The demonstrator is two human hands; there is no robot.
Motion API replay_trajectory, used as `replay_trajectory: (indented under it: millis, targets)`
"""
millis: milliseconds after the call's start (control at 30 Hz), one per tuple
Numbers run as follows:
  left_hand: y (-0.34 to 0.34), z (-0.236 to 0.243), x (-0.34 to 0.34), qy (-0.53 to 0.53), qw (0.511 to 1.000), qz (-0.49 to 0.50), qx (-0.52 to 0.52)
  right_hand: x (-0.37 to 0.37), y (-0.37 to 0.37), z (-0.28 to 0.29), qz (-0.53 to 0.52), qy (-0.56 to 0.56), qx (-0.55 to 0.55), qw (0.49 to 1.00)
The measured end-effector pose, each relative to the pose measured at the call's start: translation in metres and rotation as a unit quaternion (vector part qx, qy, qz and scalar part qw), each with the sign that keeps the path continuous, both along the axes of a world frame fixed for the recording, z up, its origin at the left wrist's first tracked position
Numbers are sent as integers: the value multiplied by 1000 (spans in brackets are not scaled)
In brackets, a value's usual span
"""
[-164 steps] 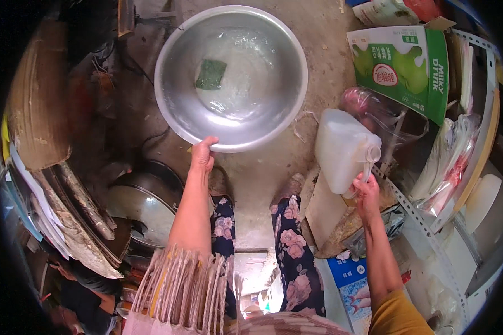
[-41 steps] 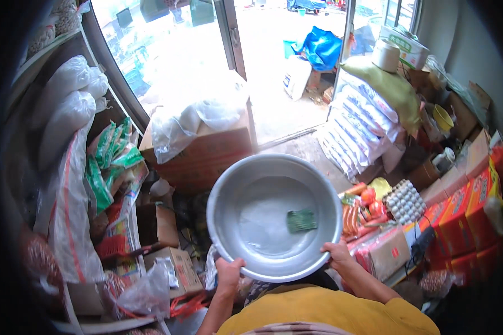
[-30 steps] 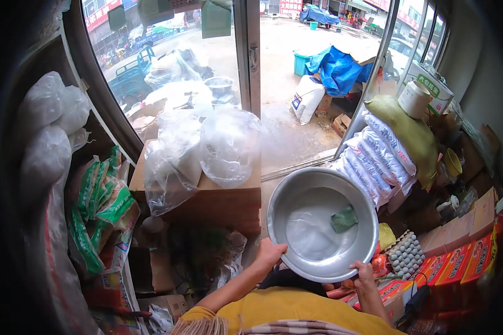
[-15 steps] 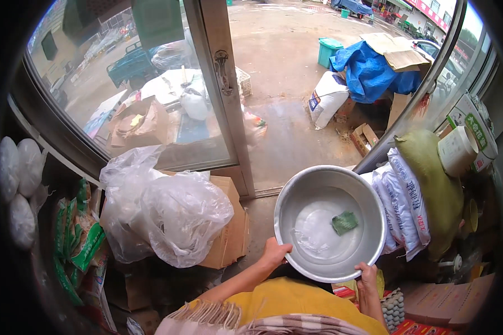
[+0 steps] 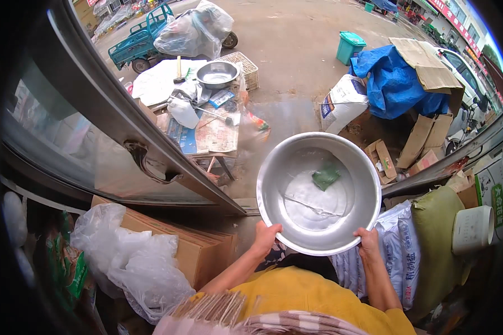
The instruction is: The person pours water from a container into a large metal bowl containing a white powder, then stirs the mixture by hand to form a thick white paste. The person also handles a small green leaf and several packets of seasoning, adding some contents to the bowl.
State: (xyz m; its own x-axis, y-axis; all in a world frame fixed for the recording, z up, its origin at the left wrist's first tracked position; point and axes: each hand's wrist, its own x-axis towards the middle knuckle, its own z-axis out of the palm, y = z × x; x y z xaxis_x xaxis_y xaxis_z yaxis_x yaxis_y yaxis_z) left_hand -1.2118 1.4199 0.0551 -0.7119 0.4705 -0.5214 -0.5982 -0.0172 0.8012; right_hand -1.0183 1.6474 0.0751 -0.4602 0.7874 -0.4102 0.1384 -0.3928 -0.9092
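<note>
A large silver metal basin [image 5: 274,184] is held up in front of me by its near rim. My left hand [image 5: 267,234] grips that rim on the left, and my right hand [image 5: 366,241] grips it on the right; the fingers under the rim are partly hidden. Inside, toward the far right of the bottom, lies a green scouring pad or cloth [image 5: 326,177]. The basin's bottom looks shiny, perhaps with a little water; I cannot tell for certain.
An open glass door [image 5: 145,162] stands at left, beside cardboard boxes [image 5: 198,254] and clear plastic bags [image 5: 145,262]. White sacks [image 5: 399,251] and a green sack [image 5: 441,240] are stacked right. Outside stand a low table [image 5: 218,134] bearing another basin [image 5: 218,73], and a white bag [image 5: 341,100].
I have moved forward toward the doorway with the basin, and more of the outdoor table has come into sight. The green pad has shifted slightly within the basin.
</note>
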Motion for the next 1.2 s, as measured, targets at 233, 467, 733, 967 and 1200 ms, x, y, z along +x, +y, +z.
replay_trajectory:
  millis: [233, 467, 733, 967, 1200]
  targets:
    - [45, 12, -102, -17, 996, 75, -42, -156, 85, -11, 83, -32, -65, 994]
    - [78, -35, -177, -35, 960, 275, -36, -345, 148, -46, 272, -103, -37, 956]
    - [114, -150, -235, -37, 867, 497, -23, -539, 161, -141, 476, -126, -30, 870]
    - [112, -187, -298, -21, 806, 590, -41, -665, 124, -202, 573, -134, -62, 806]
    - [103, -256, -337, -58, 752, 657, -8, -742, 87, -253, 601, -150, -62, 782]
